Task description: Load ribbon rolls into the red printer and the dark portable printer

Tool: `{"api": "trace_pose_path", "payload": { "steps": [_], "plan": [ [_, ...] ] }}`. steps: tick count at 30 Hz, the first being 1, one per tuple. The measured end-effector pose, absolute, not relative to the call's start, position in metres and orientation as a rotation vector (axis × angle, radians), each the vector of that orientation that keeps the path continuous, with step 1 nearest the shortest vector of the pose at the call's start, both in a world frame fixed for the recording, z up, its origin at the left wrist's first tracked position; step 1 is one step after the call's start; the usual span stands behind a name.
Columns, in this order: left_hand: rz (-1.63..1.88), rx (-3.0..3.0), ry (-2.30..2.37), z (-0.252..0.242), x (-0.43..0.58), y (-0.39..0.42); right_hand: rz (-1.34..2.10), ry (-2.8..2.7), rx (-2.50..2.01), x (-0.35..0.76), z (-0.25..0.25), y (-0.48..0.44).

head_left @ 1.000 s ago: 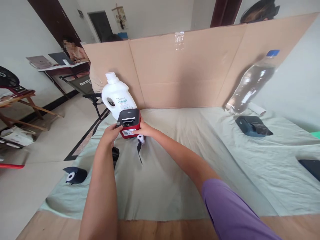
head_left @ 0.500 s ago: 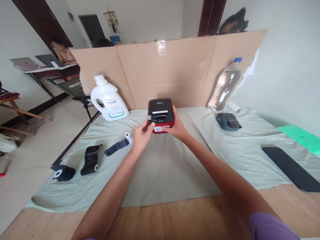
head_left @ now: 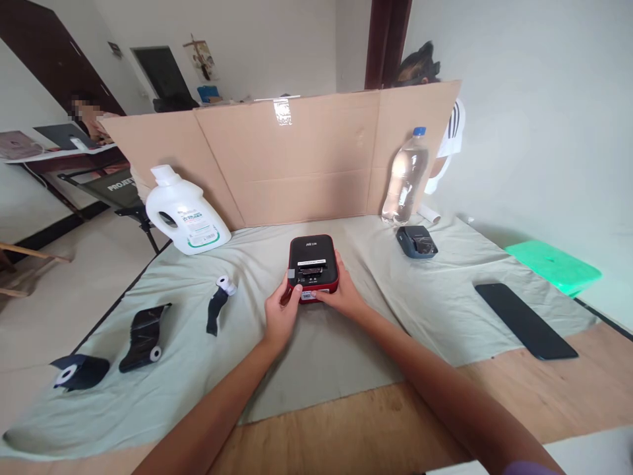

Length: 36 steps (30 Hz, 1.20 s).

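Right now I have both hands on the small boxy red-and-black plastic printer [head_left: 313, 267], which sits flat on the pale green cloth [head_left: 306, 356] at the middle of the table, just ahead of me. My left hand [head_left: 279, 315] clasps its near left corner, thumb up against the top edge; my right hand [head_left: 343, 298] clasps the near right corner. Gripping from 2 sides, I judge, keeps it square and steady. Its glossy black lid faces up, with a slot and a pale strip across it, and a white label shows on the red near face. To the left lie 3 black ribbon rolls with white cores; the nearest roll [head_left: 219, 303] is well apart from the printer. Far left stands a white plastic jug [head_left: 185, 212]; far right stand a clear plastic bottle [head_left: 405, 177] and a dark grey device [head_left: 416, 241], all before the folded brown cardboard screen [head_left: 297, 165].
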State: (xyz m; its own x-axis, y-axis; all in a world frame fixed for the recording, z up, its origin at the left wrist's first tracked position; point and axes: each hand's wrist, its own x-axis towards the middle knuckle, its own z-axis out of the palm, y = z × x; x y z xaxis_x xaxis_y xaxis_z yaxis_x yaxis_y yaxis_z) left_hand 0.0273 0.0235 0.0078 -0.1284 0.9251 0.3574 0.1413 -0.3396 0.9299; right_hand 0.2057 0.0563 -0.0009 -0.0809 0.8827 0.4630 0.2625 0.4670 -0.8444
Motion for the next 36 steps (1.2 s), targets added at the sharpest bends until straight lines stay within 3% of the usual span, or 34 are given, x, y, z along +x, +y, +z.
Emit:
{"api": "trace_pose_path", "payload": {
  "steps": [22, 36],
  "plan": [
    [1.588, 1.445, 1.292, -0.004, 0.026, 0.028, 0.528, -1.638, -1.223, 0.202, -0.005, 0.045],
    [1.37, 1.927, 1.292, 0.007, -0.003, 0.053, 0.557, -1.594, -1.156, 0.205, -0.006, 0.05]
  ]
}}
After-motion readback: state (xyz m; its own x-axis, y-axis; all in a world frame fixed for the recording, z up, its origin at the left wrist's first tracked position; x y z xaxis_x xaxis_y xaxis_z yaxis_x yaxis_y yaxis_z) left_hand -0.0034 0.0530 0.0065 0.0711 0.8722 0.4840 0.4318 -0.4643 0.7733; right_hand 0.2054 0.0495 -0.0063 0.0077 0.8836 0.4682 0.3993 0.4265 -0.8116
